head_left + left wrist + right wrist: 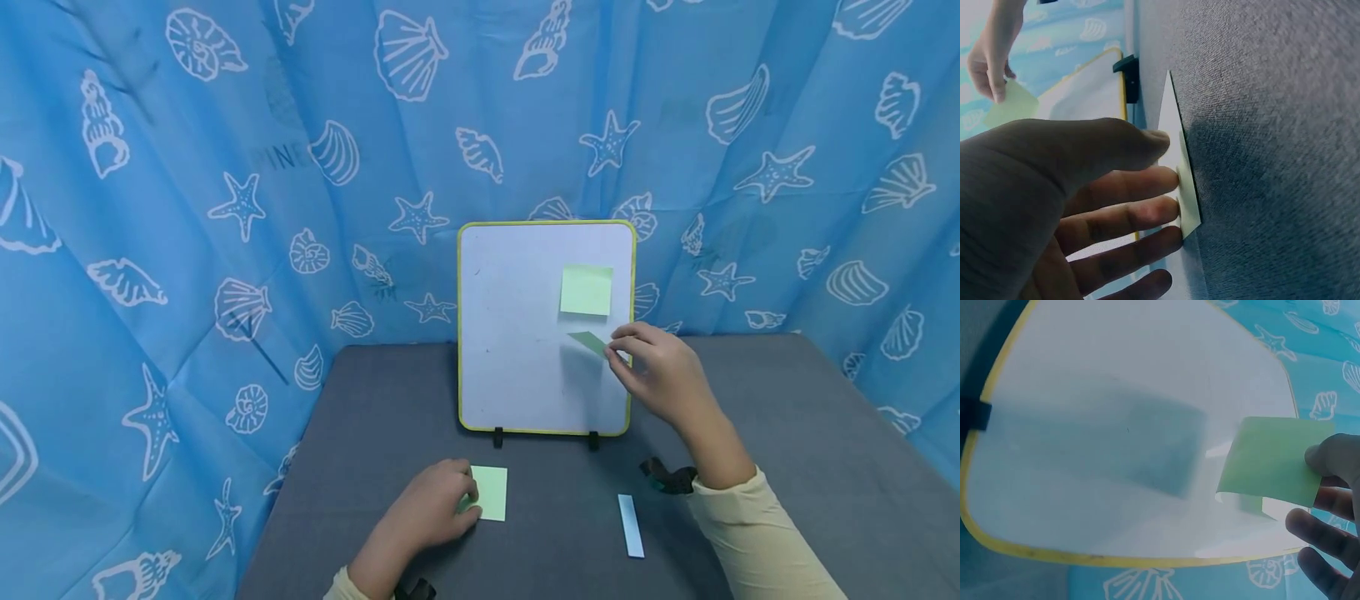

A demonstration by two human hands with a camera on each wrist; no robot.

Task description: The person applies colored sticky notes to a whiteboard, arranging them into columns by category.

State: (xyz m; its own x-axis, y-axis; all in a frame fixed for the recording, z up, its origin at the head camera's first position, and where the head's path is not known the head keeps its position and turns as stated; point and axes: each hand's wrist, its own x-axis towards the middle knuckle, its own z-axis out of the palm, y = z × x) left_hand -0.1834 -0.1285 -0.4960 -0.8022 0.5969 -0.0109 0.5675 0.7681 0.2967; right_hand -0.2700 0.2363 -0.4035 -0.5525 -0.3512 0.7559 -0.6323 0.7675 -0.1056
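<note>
Between thumb and fingers, my right hand (663,375) pinches a pale green sticky note (587,341) by one edge, in front of the lower right of a whiteboard (517,342). The right wrist view shows this note (1272,456) slightly bent, its shadow falling on the board. Higher on the board's right side is another green sticky note (587,290). My left hand (431,507) rests at the left edge of a green sticky-note piece (492,493) lying on the table. In the left wrist view its extended fingertips (1163,209) touch that paper.
The yellow-edged board stands upright on small black feet (593,441) on a grey cloth-covered table (555,533). A light blue strip (631,526) lies at the right front. Behind the table hangs a blue shell-print curtain (480,108).
</note>
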